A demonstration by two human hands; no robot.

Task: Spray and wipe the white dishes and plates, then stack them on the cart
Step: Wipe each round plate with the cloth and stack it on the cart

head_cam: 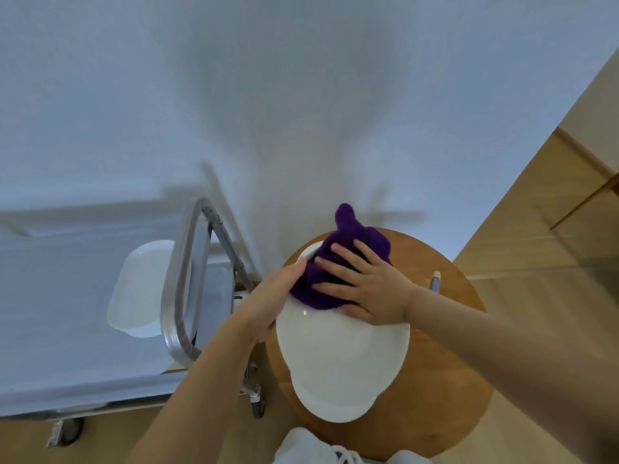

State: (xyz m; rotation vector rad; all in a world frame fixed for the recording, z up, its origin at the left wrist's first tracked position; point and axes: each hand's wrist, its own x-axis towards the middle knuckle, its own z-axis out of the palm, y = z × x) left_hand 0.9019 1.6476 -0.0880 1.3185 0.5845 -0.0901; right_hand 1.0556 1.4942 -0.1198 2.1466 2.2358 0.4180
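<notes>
A large white plate (338, 360) lies on a round wooden table (445, 390), on top of other white dishes. A purple cloth (338, 262) covers the plate's far part. My right hand (365, 289) presses flat on the cloth with fingers spread. My left hand (274, 296) grips the plate's left rim, its thumb against the cloth. A white rectangular dish (140, 293) sits on the cart's top shelf (50, 296) to the left.
The cart's metal handle (181, 283) stands between the dish and the table, and its wheels (258, 408) touch the wooden floor. A spray bottle's top (434, 283) shows behind my right wrist. A white wall fills the background.
</notes>
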